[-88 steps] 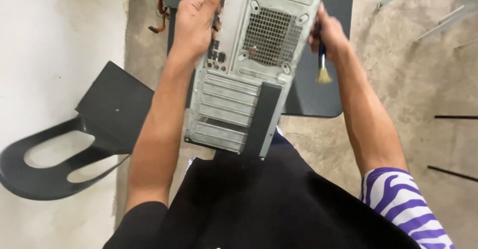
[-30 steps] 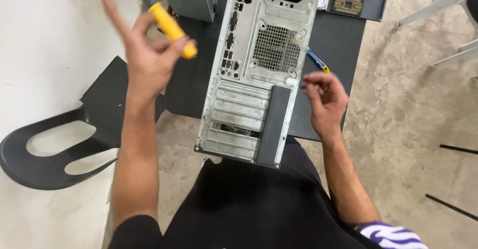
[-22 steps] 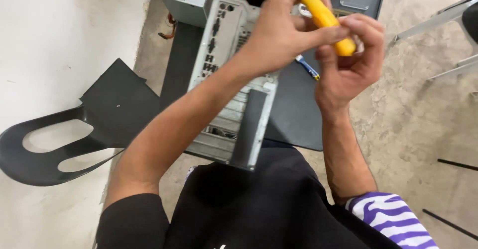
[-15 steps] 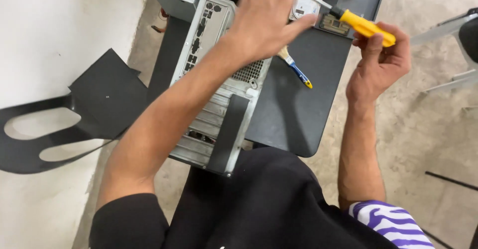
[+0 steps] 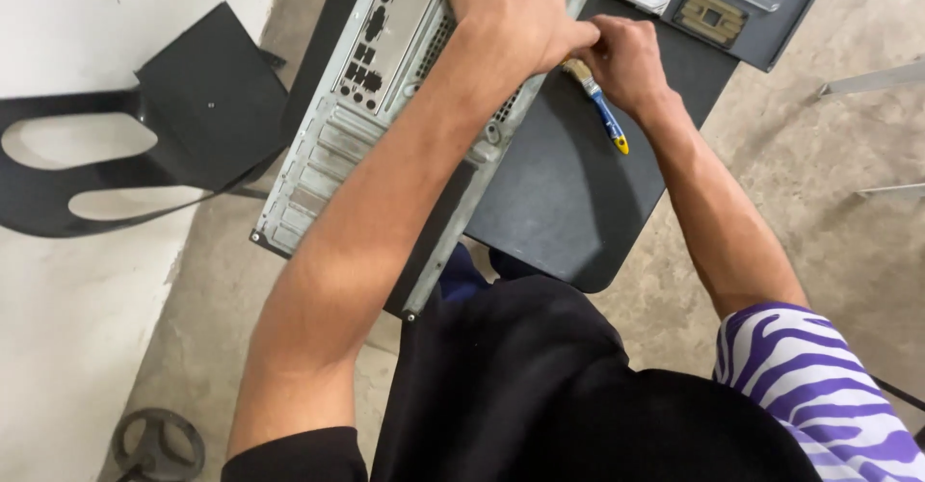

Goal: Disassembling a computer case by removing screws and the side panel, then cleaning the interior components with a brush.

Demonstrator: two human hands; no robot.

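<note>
The left hand (image 5: pixel 511 15) lies flat on the rear panel of a grey computer case (image 5: pixel 376 126), fingers spread and pressing on the metal near the fan grille, holding nothing. The case lies tilted on a dark counter (image 5: pixel 568 203), with its lower end over the person's lap. The right hand (image 5: pixel 626 58) is just beside the left one, at the right edge of the case; its fingers are curled, but I cannot tell if they hold something. A small brush (image 5: pixel 599 106) with a blue and yellow handle lies on the counter under this hand. A black chair (image 5: pixel 145 145) stands at the left.
</note>
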